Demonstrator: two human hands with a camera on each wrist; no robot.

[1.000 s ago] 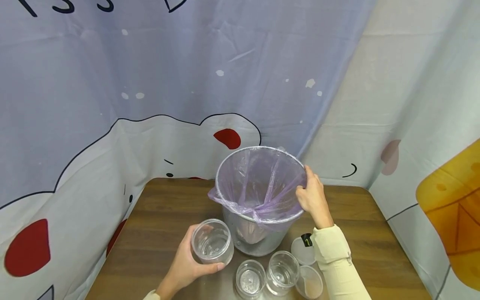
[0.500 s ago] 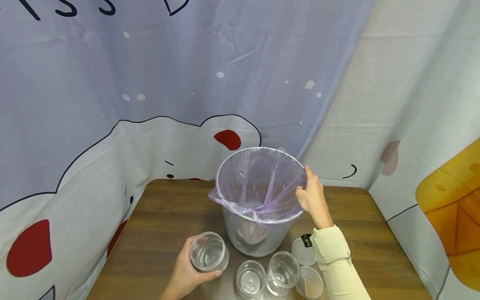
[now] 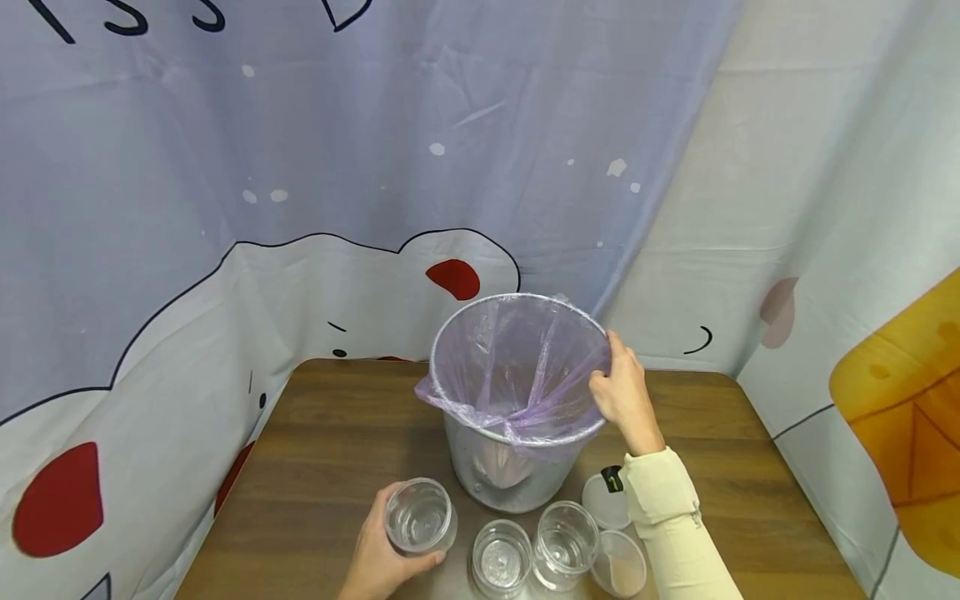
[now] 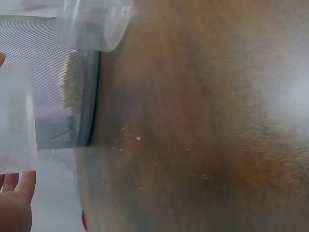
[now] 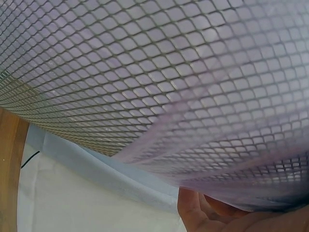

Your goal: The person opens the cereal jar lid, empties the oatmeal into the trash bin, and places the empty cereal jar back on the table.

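Note:
My left hand (image 3: 381,552) grips a clear plastic jar (image 3: 422,517) by its side, to the front left of the wastebasket. Nothing shows inside that jar in the head view; in the left wrist view its wall (image 4: 17,121) is seen from the side, with fingertips (image 4: 26,186) against it. The grey mesh wastebasket (image 3: 510,483) stands upright, lined with a thin purple bin bag (image 3: 517,358) folded over its rim. At the right of this rim, my right hand (image 3: 628,396) holds bag and edge together, thumb inside. The right wrist view shows the mesh (image 5: 145,82) close up, fingers (image 5: 193,208) below it.
Two more clear jars, one (image 3: 501,562) beside the other (image 3: 564,546), stand in front of the wastebasket. Right of them lie two round translucent lids, one (image 3: 603,504) partly under the right sleeve. Small crumbs (image 4: 138,138) dot the wooden table (image 3: 330,450). A printed curtain (image 3: 375,150) hangs behind.
My left hand has drawn the jar down toward the table's near side, away from the wastebasket. The right hand stays at the rim.

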